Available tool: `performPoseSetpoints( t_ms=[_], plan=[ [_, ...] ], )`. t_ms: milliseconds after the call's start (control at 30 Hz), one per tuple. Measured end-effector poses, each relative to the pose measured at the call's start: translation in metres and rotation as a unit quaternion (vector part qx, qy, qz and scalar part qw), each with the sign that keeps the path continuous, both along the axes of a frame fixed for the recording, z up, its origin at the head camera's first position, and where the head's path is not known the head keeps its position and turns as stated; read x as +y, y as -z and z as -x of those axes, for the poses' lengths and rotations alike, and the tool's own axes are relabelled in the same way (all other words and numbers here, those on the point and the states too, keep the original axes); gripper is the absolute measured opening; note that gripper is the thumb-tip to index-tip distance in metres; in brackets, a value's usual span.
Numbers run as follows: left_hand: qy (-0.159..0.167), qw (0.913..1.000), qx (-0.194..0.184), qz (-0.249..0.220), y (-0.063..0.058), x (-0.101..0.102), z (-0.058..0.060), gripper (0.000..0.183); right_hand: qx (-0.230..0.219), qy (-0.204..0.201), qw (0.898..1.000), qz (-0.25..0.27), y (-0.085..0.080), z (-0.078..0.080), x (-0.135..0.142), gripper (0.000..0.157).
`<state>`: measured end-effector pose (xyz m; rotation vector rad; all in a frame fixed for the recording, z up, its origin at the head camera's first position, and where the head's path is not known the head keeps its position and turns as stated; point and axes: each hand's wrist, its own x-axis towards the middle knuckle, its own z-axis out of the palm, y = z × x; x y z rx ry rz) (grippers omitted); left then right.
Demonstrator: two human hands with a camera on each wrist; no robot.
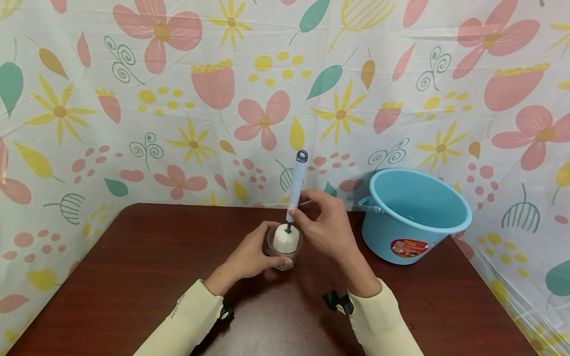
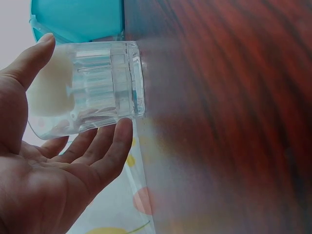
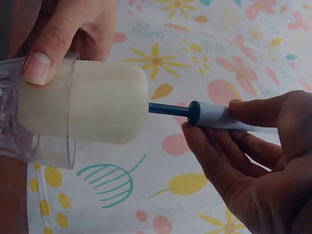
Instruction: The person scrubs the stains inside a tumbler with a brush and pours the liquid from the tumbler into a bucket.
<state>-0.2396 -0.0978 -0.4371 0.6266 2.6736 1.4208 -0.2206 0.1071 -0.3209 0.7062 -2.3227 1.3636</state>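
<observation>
A clear drinking glass (image 2: 95, 63) is upright on, or just above, the dark table. My left hand (image 1: 251, 252) holds it from the left, with the thumb on the near side and the fingers curled round the far side. Partly inside the glass is the white sponge head (image 3: 107, 100) of a cup brush, its lower end down in the glass and its top standing above the rim. The brush's pale blue handle (image 1: 296, 190) rises nearly upright, with a dark loop at its end. My right hand (image 1: 329, 227) pinches the lower handle between thumb and fingers.
To the right of my right hand, a light blue bucket (image 1: 416, 244) with a red label stands near the table's back right corner. Behind the brown wooden table (image 1: 147, 277) hangs a white cloth (image 1: 249, 163) printed with flowers and leaves.
</observation>
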Motion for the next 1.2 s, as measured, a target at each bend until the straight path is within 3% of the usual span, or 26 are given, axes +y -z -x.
performPoseSetpoints(
  t_ms=[1200],
  plan=[
    [0.000, 1.0000, -0.002, -0.001, -0.0009, 0.0002, 0.0000, 0.088, -0.009, -0.055, 0.995, 0.083, 0.0056, 0.0022, -0.0033, 0.027]
  ],
)
